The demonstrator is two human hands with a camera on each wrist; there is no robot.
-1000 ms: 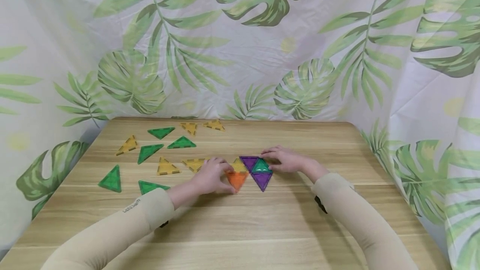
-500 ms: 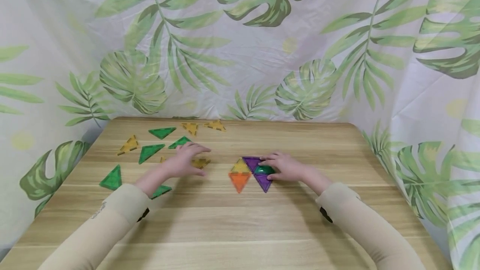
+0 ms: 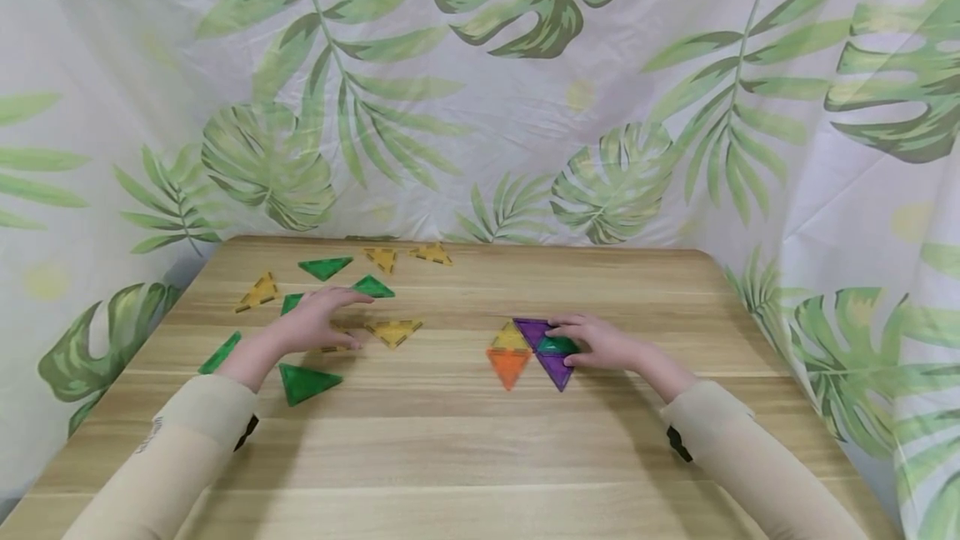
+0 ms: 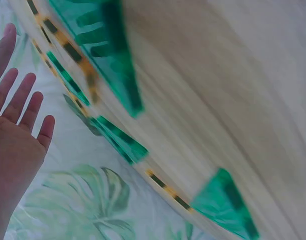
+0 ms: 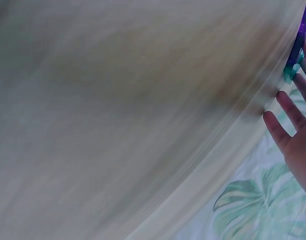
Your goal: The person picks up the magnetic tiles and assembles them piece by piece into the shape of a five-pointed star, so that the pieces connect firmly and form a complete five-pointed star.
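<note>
Left hand [image 3: 318, 322] was held over loose tiles, fingers spread, nothing gripped; yellow triangle tile [image 3: 393, 331] lay just beyond its fingertips. Right hand [image 3: 600, 342] was rested, fingers relaxed, on green triangle tile [image 3: 555, 345] in the cluster, likely to steady it. Purple tiles [image 3: 528, 328] and orange triangle tile [image 3: 509, 367] were grouped there, mid-table [image 3: 465, 457]; spares were left scattered leftward, presumably within reach.

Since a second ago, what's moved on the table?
Left hand came off the orange tile and moved left, over the loose tiles. Right hand and the tile cluster shifted right together. Unchanged: right hand still touching the cluster; loose tiles look unmoved.
</note>
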